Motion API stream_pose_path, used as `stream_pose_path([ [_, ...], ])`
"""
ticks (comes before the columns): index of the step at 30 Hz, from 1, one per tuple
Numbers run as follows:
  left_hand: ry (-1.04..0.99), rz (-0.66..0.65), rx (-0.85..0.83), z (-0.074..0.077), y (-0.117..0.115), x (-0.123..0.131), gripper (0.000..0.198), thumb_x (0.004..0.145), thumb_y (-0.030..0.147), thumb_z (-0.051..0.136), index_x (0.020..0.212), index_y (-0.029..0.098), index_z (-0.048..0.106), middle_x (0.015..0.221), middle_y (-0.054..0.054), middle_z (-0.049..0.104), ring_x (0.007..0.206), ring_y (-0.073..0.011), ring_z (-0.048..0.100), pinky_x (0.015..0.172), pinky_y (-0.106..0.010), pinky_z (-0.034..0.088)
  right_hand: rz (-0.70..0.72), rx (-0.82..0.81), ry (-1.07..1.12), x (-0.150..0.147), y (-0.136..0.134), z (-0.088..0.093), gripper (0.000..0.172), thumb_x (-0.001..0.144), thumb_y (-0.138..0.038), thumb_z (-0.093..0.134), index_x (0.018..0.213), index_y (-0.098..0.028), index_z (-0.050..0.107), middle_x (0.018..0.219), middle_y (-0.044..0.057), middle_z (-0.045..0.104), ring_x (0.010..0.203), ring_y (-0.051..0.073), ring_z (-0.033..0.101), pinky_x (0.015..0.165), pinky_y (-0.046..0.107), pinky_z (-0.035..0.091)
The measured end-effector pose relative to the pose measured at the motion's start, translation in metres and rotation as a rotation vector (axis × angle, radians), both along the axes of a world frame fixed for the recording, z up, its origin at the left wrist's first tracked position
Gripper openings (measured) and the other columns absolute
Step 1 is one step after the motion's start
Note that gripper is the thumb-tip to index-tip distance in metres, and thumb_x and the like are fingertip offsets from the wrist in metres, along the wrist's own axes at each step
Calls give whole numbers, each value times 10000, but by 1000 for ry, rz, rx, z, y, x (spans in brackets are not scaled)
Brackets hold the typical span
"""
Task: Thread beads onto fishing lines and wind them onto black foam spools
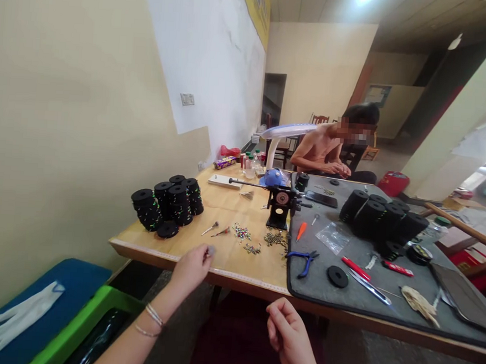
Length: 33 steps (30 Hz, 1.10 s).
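My left hand (192, 264), two bangles at its wrist, hovers over the table's front edge. Its fingers are pinched, with a small greyish bit at the tips that I cannot identify. Off the edge, lower down, my right hand (286, 328) has thumb and forefinger pressed together; anything between them is too small to see. Beyond the left hand lie two thin brush-like tools (221, 232), a pile of coloured beads (241, 232) and small metal pieces (275, 239). A black hand-cranked winder (280, 204) with a long rod stands behind them.
Black foam spools (179, 202) are stacked at left, more spools (376, 213) at right. On the grey mat (256, 287) lie blue pliers (304, 262), an orange-handled tool (301, 231), a foam disc (338, 276) and tweezers (371, 288). Another person (332, 149) sits across.
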<state>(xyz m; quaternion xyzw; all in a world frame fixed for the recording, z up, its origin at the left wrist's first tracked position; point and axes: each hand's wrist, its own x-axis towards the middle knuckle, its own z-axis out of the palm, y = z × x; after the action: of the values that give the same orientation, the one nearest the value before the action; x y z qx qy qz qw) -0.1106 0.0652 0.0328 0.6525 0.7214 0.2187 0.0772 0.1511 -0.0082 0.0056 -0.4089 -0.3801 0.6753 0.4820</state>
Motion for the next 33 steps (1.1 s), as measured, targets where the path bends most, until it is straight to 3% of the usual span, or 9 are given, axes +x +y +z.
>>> stream_pose_path([
  [5, 42, -15, 132, 0, 9, -8, 233, 780, 168, 507, 987, 159, 614, 1072, -150, 632, 1030, -298, 552, 901, -406, 410, 3, -87, 224, -3, 0, -1, 313, 750, -435, 710, 739, -180, 529, 459, -83, 444, 400, 41, 216, 389, 180, 140],
  [9, -226, -105, 329, 2, -27, 34, 238, 817, 270, 507, 980, 160, 642, 1065, -134, 646, 1040, -290, 554, 957, -435, 394, 49, -136, 358, -4, 0, 0, 290, 748, -389, 729, 739, -173, 536, 460, -82, 445, 409, 40, 212, 392, 173, 135],
  [12, -743, -264, 6, 4, -59, 84, 213, 780, 343, 594, 891, 175, 663, 874, -78, 695, 815, -231, 631, 760, -344, 497, 97, -166, 424, -6, -3, 0, 296, 750, -382, 731, 728, -173, 522, 451, -85, 439, 408, 41, 207, 394, 173, 132],
  [14, -1100, -317, -212, 3, -72, 112, 219, 747, 344, 647, 859, 156, 661, 809, -72, 709, 748, -212, 648, 718, -320, 507, 107, -171, 432, -7, -4, -1, 314, 751, -390, 729, 712, -177, 502, 443, -87, 443, 395, 38, 205, 394, 176, 134],
  [17, -1465, -316, -383, -4, -76, 133, 251, 745, 364, 669, 869, 148, 634, 583, -31, 671, 545, -193, 628, 596, -323, 506, 100, -150, 390, -6, -5, -2, 348, 750, -413, 724, 687, -181, 471, 444, -85, 461, 377, 33, 229, 401, 184, 139],
  [19, -1587, -302, -450, -9, -74, 136, 260, 741, 374, 679, 853, 149, 616, 504, -12, 635, 466, -187, 602, 530, -316, 491, 91, -143, 333, -4, -5, -3, 378, 737, -439, 726, 672, -182, 457, 448, -81, 472, 371, 32, 254, 407, 188, 144],
  [26, -1662, -318, -603, -10, -71, 130, 266, 741, 392, 688, 764, 154, 572, 505, -11, 615, 486, -188, 614, 562, -333, 500, 90, -139, 254, -4, -8, -1, 400, 724, -462, 726, 662, -172, 458, 431, -74, 500, 350, 18, 236, 390, 179, 124],
  [30, -1645, -299, -566, -12, -72, 134, 287, 740, 409, 689, 765, 153, 561, 500, 13, 572, 451, -157, 572, 512, -290, 470, 85, -137, 209, -6, -7, -5, 411, 718, -486, 721, 678, -169, 462, 442, -71, 508, 346, 14, 258, 371, 155, 152],
  [33, -1618, -239, -486, -15, -72, 137, 302, 750, 440, 672, 781, 161, 561, 493, 56, 504, 380, -89, 441, 436, -227, 388, 111, -95, 73, -5, -5, -10, 435, 717, -557, 682, 760, -167, 492, 508, -34, 579, 351, 40, 376, 348, 144, 235],
])
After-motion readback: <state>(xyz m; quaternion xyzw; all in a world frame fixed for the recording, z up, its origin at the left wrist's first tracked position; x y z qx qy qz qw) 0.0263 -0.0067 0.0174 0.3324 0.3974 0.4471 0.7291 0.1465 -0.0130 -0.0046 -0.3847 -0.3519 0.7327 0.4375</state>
